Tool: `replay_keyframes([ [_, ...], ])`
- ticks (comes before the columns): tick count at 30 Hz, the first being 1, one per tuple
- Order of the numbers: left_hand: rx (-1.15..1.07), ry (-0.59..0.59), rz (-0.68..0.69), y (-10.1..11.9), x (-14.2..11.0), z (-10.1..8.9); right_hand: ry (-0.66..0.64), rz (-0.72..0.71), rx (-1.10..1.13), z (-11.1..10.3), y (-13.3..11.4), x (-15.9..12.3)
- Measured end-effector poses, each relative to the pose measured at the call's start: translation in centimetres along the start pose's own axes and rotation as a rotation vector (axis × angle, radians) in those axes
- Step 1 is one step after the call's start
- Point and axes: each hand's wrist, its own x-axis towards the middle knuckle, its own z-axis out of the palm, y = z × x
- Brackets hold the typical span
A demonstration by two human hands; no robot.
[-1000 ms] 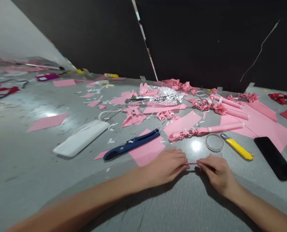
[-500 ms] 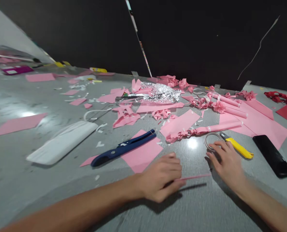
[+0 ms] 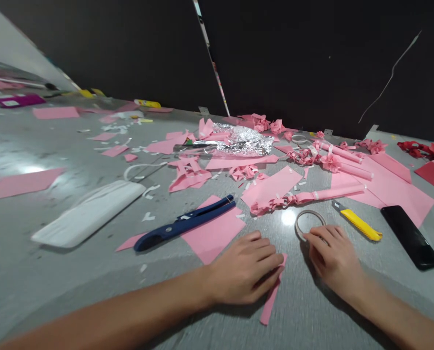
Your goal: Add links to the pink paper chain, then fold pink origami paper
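Observation:
My left hand (image 3: 246, 267) is closed on a narrow pink paper strip (image 3: 271, 302), whose long end sticks out below the fingers toward me. To its right, my right hand (image 3: 334, 257) pinches the near edge of a roll of tape (image 3: 309, 214), a thin pale ring tilted up off the grey table. A yellow box cutter (image 3: 361, 224) lies just beyond my right hand. Left of my left hand, navy scissors (image 3: 184, 223) rest partly on a pink paper sheet (image 3: 213, 233). A chain of pink paper with a rolled end (image 3: 293, 198) lies beyond both hands.
A black phone (image 3: 410, 238) lies at the right, near larger pink sheets (image 3: 392, 189). At the left is a white flat pouch (image 3: 89, 214) with a loop. Crumpled clear plastic (image 3: 246, 138) and several pink scraps lie along the dark partition (image 3: 293, 63).
My right hand has taken hold of the tape roll and drawn it left, away from the cutter. The pink strip in my left hand has swung from pointing right to pointing toward me.

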Motion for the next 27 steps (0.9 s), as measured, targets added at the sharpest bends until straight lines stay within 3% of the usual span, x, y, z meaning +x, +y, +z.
replay_keyframes([
  [6,0.087,0.032,0.030,-0.1,0.0,0.5,0.005,-0.207,0.194,-0.8,-2.7,0.0],
  [14,0.078,0.011,0.087,0.0,-0.7,0.3,-0.080,-0.122,0.234,-1.3,-3.5,0.2],
  [27,-0.040,0.040,0.014,0.0,-0.4,0.0,-0.174,-0.212,0.338,-0.9,-2.8,-0.4],
])
